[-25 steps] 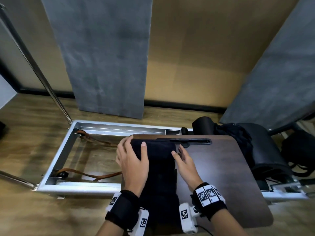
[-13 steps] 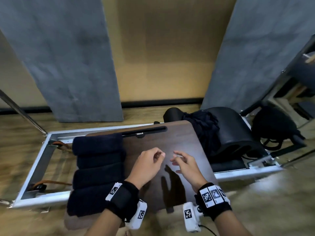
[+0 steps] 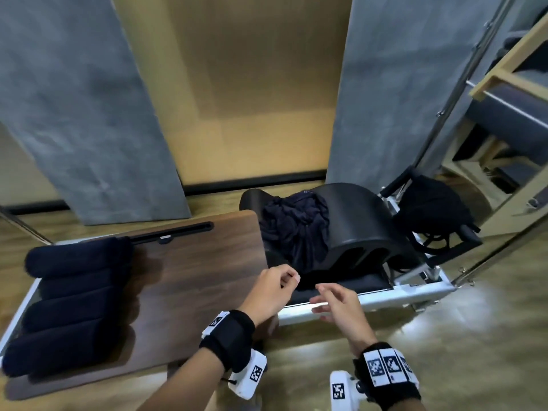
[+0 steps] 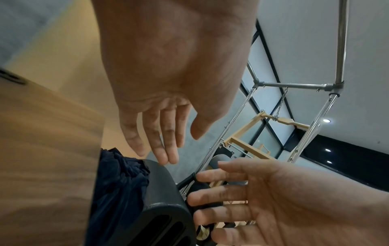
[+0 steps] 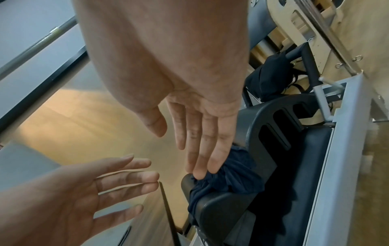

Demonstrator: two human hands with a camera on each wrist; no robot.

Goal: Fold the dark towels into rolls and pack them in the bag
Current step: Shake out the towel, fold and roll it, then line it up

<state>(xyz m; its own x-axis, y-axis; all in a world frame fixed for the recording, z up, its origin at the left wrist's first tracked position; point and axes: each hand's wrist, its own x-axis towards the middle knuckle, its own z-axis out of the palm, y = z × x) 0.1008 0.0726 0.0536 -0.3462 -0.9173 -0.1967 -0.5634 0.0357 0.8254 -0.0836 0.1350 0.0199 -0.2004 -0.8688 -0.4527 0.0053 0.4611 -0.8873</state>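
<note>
Several rolled dark towels (image 3: 74, 295) lie side by side on the left end of the brown board (image 3: 201, 271). A heap of loose dark towels (image 3: 296, 232) is draped over the black arched barrel (image 3: 355, 226). A black bag (image 3: 430, 209) sits behind the barrel at the right. My left hand (image 3: 289, 280) hovers at the board's right edge, just short of the heap, with relaxed fingers and nothing in it. My right hand (image 3: 321, 298) floats beside it, fingers spread and empty. In the right wrist view its fingertips (image 5: 200, 173) are close to the heap (image 5: 231, 176).
The board and the barrel rest on a white metal frame (image 3: 385, 298). Grey panels (image 3: 89, 114) lean on the wall behind. Metal poles and wooden apparatus (image 3: 504, 84) crowd the far right. Wooden floor (image 3: 444, 351) lies in front.
Both hands left the rolled towels and moved right across the board toward the loose heap. My view swung right with them, so the rolls now lie at the left.
</note>
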